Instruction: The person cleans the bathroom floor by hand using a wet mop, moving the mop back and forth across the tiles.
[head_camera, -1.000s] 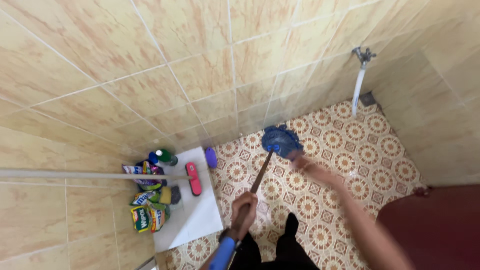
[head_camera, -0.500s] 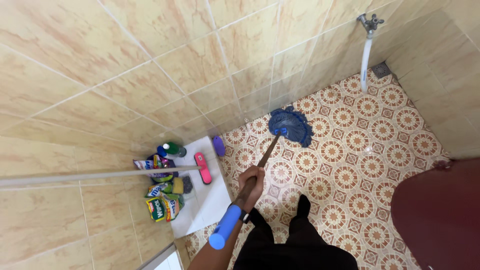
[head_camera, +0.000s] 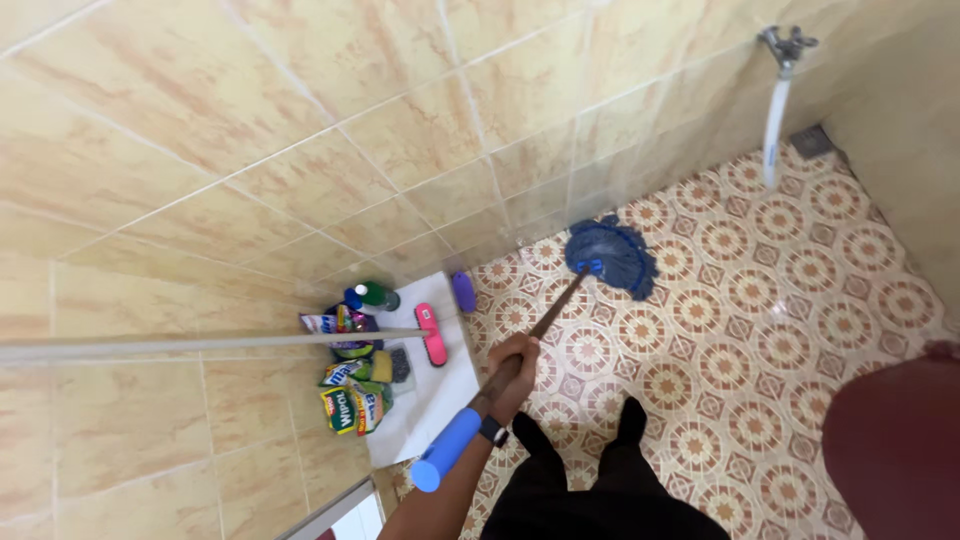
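Light is even and fairly bright, warm yellowish cast, source not in view. Soft glare on the glossy wall tiles (head_camera: 300, 130), faint reflections low on the wall near the floor tiles (head_camera: 760, 300). Shadows weak: only a soft one under the mop head (head_camera: 612, 258). Wide-angle distortion, grout lines bow toward the edges. My left hand (head_camera: 515, 365) on the mop handle (head_camera: 545, 320) is reasonably sharp; bottom dark clothing and the dark red shape (head_camera: 895, 440) at right are soft.
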